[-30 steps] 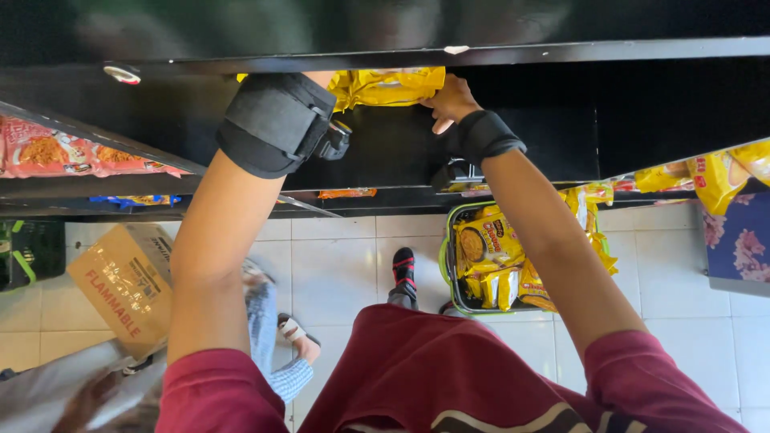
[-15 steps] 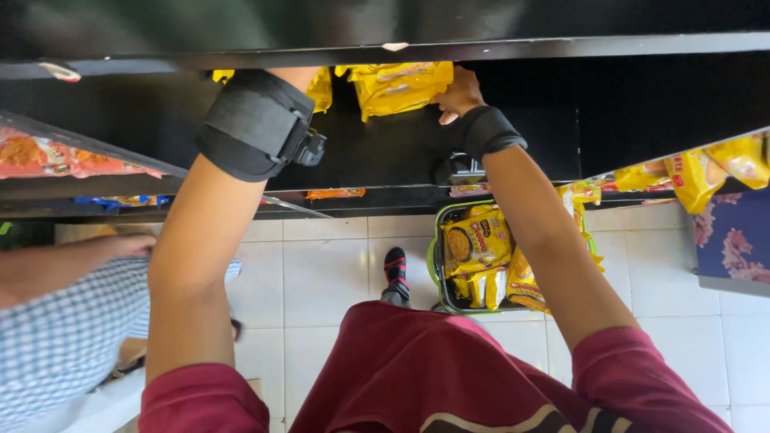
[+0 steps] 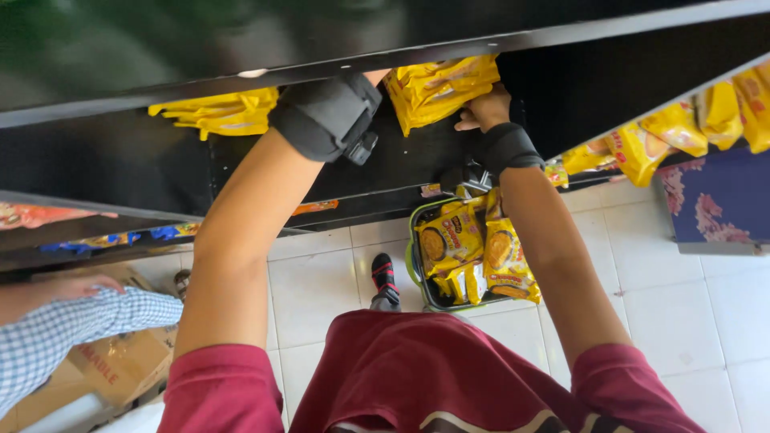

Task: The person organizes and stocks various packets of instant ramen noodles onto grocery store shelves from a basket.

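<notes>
While both arms reach up into the black shelf (image 3: 385, 172), the right hand (image 3: 484, 110) touches a yellow snack packet (image 3: 441, 87) with its fingers curled on the packet's edge. The left hand is hidden behind the shelf edge and its black wrist brace (image 3: 327, 116), so I cannot tell its fingers. Below, a green basket (image 3: 415, 269) of yellow packets stands on the tiled floor (image 3: 321, 281).

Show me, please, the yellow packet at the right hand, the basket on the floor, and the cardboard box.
yellow packet (image 3: 441, 90), head view, its front face.
basket (image 3: 414, 265), head view, its left rim.
cardboard box (image 3: 120, 365), head view, its top.
</notes>
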